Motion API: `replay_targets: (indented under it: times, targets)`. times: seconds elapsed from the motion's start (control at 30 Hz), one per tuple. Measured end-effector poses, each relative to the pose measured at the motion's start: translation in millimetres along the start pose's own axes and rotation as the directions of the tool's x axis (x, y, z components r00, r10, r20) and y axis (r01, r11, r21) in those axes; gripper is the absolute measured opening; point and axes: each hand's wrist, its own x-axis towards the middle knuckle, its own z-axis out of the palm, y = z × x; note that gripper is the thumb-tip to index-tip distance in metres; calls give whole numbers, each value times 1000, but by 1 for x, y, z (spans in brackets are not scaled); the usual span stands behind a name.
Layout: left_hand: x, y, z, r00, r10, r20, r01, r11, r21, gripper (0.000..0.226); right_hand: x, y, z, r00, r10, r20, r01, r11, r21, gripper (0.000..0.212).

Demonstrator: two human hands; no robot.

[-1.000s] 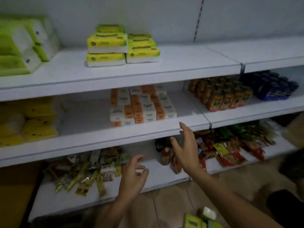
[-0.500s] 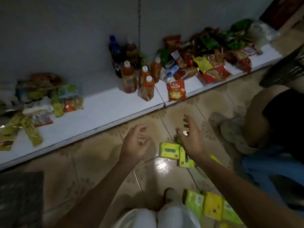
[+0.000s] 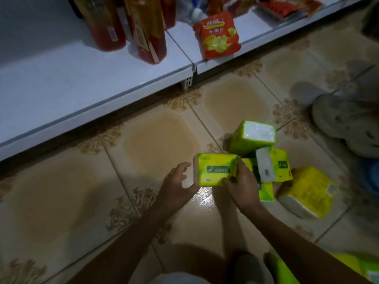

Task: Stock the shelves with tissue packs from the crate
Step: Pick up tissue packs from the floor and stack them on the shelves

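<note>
A yellow-green tissue pack is lifted just above the tiled floor. My right hand grips its right end, thumb on the front face. My left hand is at the pack's left end with fingers loosely spread, and I cannot tell whether it touches. Behind the held pack lie more tissue packs: one tilted with its white end up, one beside it and a yellow one to the right. No crate is in view.
The white bottom shelf runs across the top, carrying orange drink bottles and a red snack bag. A grey sandal lies at the right. More green packs sit at the lower right corner.
The view has dropped from the shelves to the floor. Both hands went down to the pile, and my right hand has taken hold of a tissue pack.
</note>
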Motion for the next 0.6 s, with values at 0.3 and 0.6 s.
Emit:
replay_targets:
  times: [0.3,0.6]
  targets:
    - [10,-15,-20,999,1,-52,-9,989,-147,81,-2,-33,24,983,-149,103,142,987,73,89]
    - [-63,97,-121,890,127,-438,-183,979,-87,67,-40,-170,-65,869,-494,-27,493,861,128,76]
